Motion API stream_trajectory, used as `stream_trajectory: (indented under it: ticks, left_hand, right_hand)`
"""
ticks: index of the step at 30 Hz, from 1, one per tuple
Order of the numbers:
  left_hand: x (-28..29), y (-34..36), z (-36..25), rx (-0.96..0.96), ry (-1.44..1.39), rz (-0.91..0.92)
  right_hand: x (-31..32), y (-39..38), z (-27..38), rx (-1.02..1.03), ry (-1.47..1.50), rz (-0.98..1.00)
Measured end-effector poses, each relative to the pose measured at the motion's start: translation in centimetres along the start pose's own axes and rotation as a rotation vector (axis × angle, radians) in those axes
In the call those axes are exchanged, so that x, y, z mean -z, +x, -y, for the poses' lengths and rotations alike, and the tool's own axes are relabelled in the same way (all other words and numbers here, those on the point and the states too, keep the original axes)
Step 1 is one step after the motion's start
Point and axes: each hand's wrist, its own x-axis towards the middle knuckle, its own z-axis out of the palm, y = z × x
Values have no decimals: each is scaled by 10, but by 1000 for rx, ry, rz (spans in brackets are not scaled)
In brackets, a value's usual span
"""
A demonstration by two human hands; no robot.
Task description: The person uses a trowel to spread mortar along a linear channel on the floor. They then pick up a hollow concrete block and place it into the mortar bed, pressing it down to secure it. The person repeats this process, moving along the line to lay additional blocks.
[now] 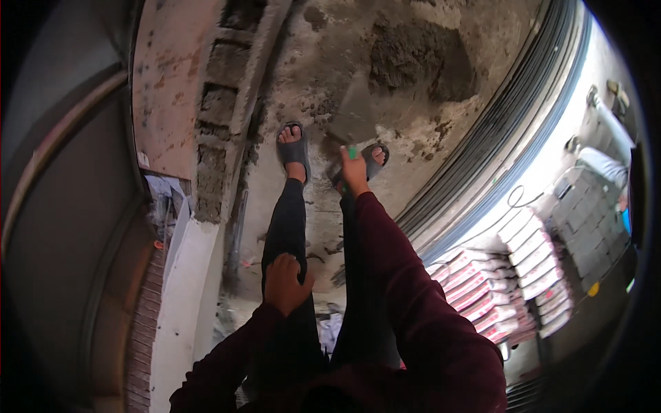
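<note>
The floor (317, 65) is rough concrete, smeared and crumbed with grey. On the left a stained board (169, 89) stands beside a ledge (260, 62) with recesses along it.

The left hand (286, 286) rests on the left knee, fingers spread and gripping no tool, well apart from the other hand. If that leg shifted, the support would go and the stoop could tip over. The left sandal (296, 153) is on gritty concrete, which could make it slide.

The right hand (354, 172) is wrapped round the green handle of the trowel (357, 113), low over the floor beside the right sandal (372, 169). The blade is blurred, so its edges are hard to place; swung back carelessly, it could catch the bare toes. A load heaped too high could spill off it.

The mortar (423, 62) lies ahead and to the right; stepped on, it could be slippery.

Counted left to right: one board, one ledge, two hands, two sandals, one trowel, one main heap of mortar, two stacks of bags (482, 296).
</note>
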Motion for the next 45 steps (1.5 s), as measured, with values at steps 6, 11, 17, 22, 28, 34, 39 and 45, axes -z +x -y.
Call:
stream_trajectory:
  ticks: [6, 11, 17, 22, 28, 34, 39, 45]
  left_hand:
    - [54, 36, -28, 0, 68, -9]
    - [63, 47, -33, 68, 152, 42]
    - [59, 52, -51, 31, 144, 71]
    - [40, 30, -32, 60, 90, 32]
    - [29, 15, -20, 8, 12, -18]
    - [5, -14, -6, 58, -86, -180]
    - [-24, -27, 1, 140, -136, -138]
    - [-33, -33, 2, 192, -220, -144]
  right_hand:
    - [-45, 77, -45, -228, 381, 410]
    - [30, 227, 36, -195, 522, 189]
    - [67, 261, 47, -56, 408, -30]
    - [80, 220, 36, 221, -99, -155]
    - [178, 163, -2, 762, -695, -28]
    - [174, 61, 132, 235, -766, 496]
    - [105, 9, 264, 541, -1160, 813]
    - [-4, -28, 393, 826, -1430, 1038]
